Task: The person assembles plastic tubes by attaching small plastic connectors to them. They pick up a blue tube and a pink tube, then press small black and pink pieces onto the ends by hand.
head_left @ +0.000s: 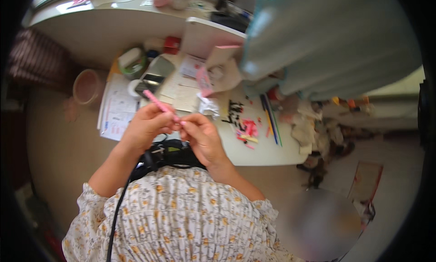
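Observation:
A slim pink patterned tube (pixel 156 100), pen-like in shape, slants up and left out of my left hand (pixel 152 122). The fingers of that hand are wrapped round its lower part. At the tube's lower end, the thumb and fingertips of my right hand (pixel 200 135) are pinched together. Whether a small separate part sits between them is too small to tell. To the right of my hands, small black parts (pixel 235 112) lie loose on the white table (pixel 209 146). Several pink pieces (pixel 249 127) lie just nearer to me.
Long pencils or pens (pixel 271 121) lie toward the table's right end. Crumpled white paper (pixel 208 106) sits beyond my hands, papers (pixel 119 108) to the left. A pale curtain (pixel 334 44) hangs at the right, a bin (pixel 87 87) stands at the left. A black cable (pixel 119 203) runs down my front.

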Available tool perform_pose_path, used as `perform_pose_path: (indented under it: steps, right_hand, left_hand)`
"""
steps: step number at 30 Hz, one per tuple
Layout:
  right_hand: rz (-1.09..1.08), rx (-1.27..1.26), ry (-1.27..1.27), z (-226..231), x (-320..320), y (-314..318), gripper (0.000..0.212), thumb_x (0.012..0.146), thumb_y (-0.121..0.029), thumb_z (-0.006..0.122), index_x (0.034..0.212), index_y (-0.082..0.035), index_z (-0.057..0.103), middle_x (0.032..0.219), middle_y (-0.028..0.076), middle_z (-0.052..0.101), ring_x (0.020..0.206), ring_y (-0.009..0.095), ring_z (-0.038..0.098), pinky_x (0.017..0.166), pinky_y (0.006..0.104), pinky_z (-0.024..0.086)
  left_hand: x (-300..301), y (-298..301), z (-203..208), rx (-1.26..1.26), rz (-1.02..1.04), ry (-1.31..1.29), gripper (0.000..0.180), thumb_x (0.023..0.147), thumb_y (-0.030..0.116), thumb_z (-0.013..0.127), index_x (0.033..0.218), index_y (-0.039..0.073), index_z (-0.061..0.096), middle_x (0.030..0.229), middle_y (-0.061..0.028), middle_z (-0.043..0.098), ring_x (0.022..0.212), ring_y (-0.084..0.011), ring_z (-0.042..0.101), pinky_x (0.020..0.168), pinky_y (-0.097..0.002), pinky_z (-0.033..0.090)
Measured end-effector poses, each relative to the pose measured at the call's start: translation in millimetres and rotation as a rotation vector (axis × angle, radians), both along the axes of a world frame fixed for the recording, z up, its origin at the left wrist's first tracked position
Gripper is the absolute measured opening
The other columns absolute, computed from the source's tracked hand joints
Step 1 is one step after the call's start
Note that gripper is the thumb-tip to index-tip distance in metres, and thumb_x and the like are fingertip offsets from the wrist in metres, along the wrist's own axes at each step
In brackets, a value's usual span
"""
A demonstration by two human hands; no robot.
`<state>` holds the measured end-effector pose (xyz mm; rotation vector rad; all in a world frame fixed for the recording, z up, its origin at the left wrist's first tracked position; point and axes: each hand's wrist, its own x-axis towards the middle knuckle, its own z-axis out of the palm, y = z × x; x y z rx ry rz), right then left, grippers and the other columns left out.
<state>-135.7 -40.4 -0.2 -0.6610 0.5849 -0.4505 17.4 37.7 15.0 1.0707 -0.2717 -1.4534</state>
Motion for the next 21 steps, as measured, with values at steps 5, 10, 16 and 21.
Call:
perform_pose_path:
  steps: [5, 10, 16, 21]
  right_hand:
    - [-0.04, -0.078, -0.019, 7, -3, 2, 0.012, 0.085, -0.01, 0.057, 0.094, -0.002, 0.054, 0.078, 0.002, 0.057, 0.068, 0.008, 0.051, 0.062, 0.0206, 0.043]
    - [-0.061, -0.04, -0.05, 11, -12, -1, 0.013, 0.085, -0.012, 0.058, 0.094, -0.002, 0.055, 0.077, 0.002, 0.057, 0.062, 0.007, 0.051, 0.058, 0.0176, 0.042]
    - [-0.064, -0.009, -0.047, 12, -7, 1, 0.014, 0.084, -0.01, 0.058, 0.095, -0.002, 0.055, 0.077, 0.004, 0.06, 0.062, 0.007, 0.053, 0.057, 0.0175, 0.044]
    - [-0.037, 0.053, -0.054, 7, -8, 3, 0.013, 0.083, -0.005, 0.058, 0.095, -0.001, 0.056, 0.077, 0.005, 0.06, 0.064, 0.009, 0.055, 0.058, 0.0201, 0.045]
  left_hand:
    - [-3, -3, 0, -0.034, -0.016, -0.041, 0.02, 0.08, 0.01, 0.062, 0.096, 0.002, 0.054, 0.084, -0.006, 0.062, 0.073, -0.0098, 0.059, 0.062, -0.0198, 0.047]
    - [-9, -8, 5, -0.042, -0.073, -0.082, 0.019, 0.08, 0.011, 0.062, 0.095, 0.002, 0.054, 0.083, -0.0059, 0.062, 0.072, -0.0095, 0.058, 0.062, -0.0195, 0.046]
    - [-5, -6, 3, -0.067, -0.062, -0.053, 0.018, 0.082, 0.012, 0.061, 0.094, 0.002, 0.054, 0.085, -0.0054, 0.061, 0.072, -0.0099, 0.059, 0.063, -0.0198, 0.047]
    - [-5, -3, 9, -0.01, -0.021, 0.001, 0.015, 0.083, 0.011, 0.059, 0.095, 0.004, 0.055, 0.087, -0.0046, 0.059, 0.076, -0.01, 0.058, 0.067, -0.0219, 0.048]
